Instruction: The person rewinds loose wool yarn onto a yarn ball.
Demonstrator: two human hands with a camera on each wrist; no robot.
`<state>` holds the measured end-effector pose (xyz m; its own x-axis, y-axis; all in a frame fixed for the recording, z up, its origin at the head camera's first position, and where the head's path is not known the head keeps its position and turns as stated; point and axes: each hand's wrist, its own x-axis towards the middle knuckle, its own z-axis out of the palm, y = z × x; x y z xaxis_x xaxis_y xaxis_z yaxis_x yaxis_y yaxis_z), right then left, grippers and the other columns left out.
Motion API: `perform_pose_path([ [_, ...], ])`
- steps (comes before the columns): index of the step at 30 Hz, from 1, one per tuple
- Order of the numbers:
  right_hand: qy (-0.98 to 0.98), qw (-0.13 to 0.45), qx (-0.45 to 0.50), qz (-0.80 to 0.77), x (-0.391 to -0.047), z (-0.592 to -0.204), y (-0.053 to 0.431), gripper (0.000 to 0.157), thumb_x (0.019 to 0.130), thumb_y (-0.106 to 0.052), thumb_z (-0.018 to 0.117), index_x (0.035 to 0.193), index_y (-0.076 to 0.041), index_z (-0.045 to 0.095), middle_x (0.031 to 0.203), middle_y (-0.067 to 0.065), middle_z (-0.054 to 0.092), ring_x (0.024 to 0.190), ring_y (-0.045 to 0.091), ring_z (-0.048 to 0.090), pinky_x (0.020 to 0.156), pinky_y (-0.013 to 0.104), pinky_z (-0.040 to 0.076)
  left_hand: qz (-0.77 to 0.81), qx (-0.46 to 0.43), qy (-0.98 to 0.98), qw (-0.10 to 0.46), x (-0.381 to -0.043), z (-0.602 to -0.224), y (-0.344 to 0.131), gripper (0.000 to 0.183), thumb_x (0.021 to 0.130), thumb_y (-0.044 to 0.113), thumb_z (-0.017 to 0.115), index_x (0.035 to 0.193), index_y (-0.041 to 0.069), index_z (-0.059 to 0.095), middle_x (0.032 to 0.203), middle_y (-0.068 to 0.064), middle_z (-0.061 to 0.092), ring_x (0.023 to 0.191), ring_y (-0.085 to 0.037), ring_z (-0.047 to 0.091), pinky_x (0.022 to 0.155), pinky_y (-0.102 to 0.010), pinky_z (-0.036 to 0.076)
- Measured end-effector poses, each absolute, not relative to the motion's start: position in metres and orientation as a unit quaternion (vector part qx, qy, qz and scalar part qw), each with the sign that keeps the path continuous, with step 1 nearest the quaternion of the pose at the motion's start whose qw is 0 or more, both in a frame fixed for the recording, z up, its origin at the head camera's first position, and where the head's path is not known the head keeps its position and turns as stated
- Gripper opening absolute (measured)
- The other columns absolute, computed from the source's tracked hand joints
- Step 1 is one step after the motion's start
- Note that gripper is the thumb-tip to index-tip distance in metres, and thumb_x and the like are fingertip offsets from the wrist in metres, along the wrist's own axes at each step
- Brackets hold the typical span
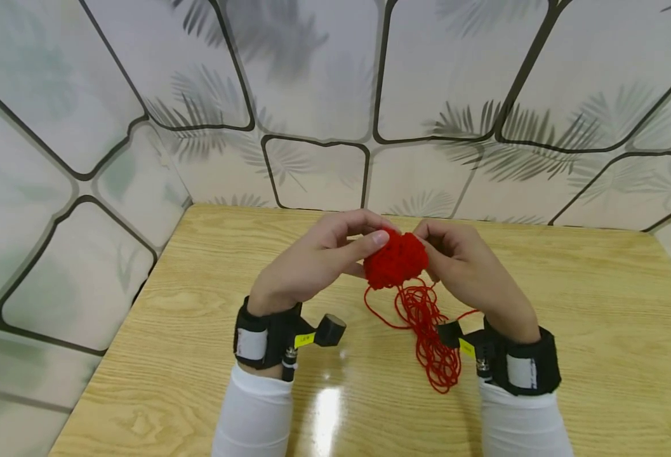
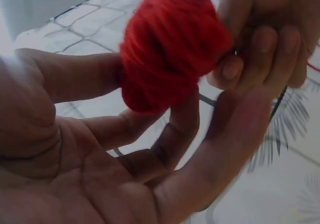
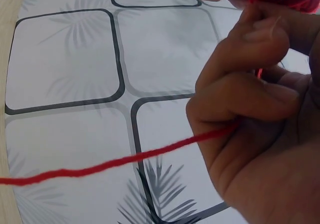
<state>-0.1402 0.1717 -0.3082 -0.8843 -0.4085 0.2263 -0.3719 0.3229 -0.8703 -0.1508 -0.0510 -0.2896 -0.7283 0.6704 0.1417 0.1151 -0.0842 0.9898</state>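
A ball of red yarn [image 1: 395,259] is held up over the table between both hands. My left hand [image 1: 324,254] grips it from the left, thumb on the near side and fingers behind; in the left wrist view the wound strands of the yarn ball [image 2: 170,44] show between thumb and fingers. At the ball's right side is my right hand [image 1: 466,263], its fingertips right at the yarn. The right wrist view shows this hand [image 3: 255,104] with curled fingers around a red yarn strand [image 3: 125,160] that trails off to the left.
Below the hands, a loose tangle of red yarn [image 1: 429,343] lies on the wooden table [image 1: 169,355], strands running up toward the ball. Behind the table and along its left side stand patterned walls [image 1: 324,171]. Each wrist wears a black strap with a small camera.
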Motion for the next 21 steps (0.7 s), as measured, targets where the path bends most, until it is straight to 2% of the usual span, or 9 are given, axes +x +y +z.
perform_pose_path([
  [2, 0.816, 0.015, -0.222, -0.533, -0.1407, -0.3082, 0.1721, 0.021, 0.094, -0.030, 0.050, 0.087, -0.011, 0.058, 0.066, 0.012, 0.044, 0.053, 0.023, 0.039, 0.045, 0.035, 0.034, 0.670, 0.297, 0.644, 0.222, -0.1502, -0.2893, -0.0502, 0.032, 0.095, 0.026, 0.049, 0.120, 0.005, 0.051, 0.113, -0.014, 0.056, 0.096, -0.029, 0.060, 0.077, -0.044, 0.050],
  [5, 0.816, 0.013, -0.207, -0.540, -0.1420, -0.3088, 0.1720, 0.023, 0.093, -0.031, 0.051, 0.088, -0.009, 0.058, 0.067, 0.016, 0.043, 0.053, 0.024, 0.039, 0.044, 0.035, 0.033, 0.686, 0.287, 0.625, 0.236, -0.1506, -0.2900, -0.0476, 0.033, 0.096, 0.025, 0.047, 0.122, 0.004, 0.049, 0.117, -0.016, 0.052, 0.095, -0.033, 0.060, 0.072, -0.047, 0.050],
  [11, 0.818, 0.009, -0.190, -0.542, -0.1434, -0.3110, 0.1717, 0.024, 0.093, -0.032, 0.052, 0.090, -0.010, 0.058, 0.067, 0.018, 0.044, 0.054, 0.024, 0.039, 0.046, 0.035, 0.033, 0.702, 0.280, 0.622, 0.205, -0.1540, -0.2936, -0.0418, 0.034, 0.097, 0.027, 0.045, 0.122, 0.005, 0.051, 0.118, -0.014, 0.053, 0.099, -0.032, 0.058, 0.071, -0.048, 0.050],
  [18, 0.824, 0.004, -0.181, -0.538, -0.1446, -0.3120, 0.1721, 0.025, 0.093, -0.034, 0.051, 0.090, -0.010, 0.058, 0.068, 0.015, 0.044, 0.056, 0.026, 0.040, 0.047, 0.035, 0.034, 0.644, 0.286, 0.690, 0.166, -0.1525, -0.2923, -0.0423, 0.041, 0.086, 0.028, 0.063, 0.124, 0.019, 0.052, 0.118, -0.004, 0.055, 0.100, -0.024, 0.058, 0.080, -0.038, 0.049],
  [21, 0.827, 0.001, -0.177, -0.534, -0.1446, -0.3121, 0.1725, 0.025, 0.093, -0.034, 0.051, 0.090, -0.010, 0.057, 0.068, 0.014, 0.043, 0.057, 0.026, 0.040, 0.047, 0.035, 0.035, 0.633, 0.282, 0.706, 0.145, -0.1525, -0.2928, -0.0419, 0.041, 0.085, 0.026, 0.065, 0.123, 0.020, 0.052, 0.114, -0.002, 0.057, 0.099, -0.021, 0.058, 0.081, -0.036, 0.048],
])
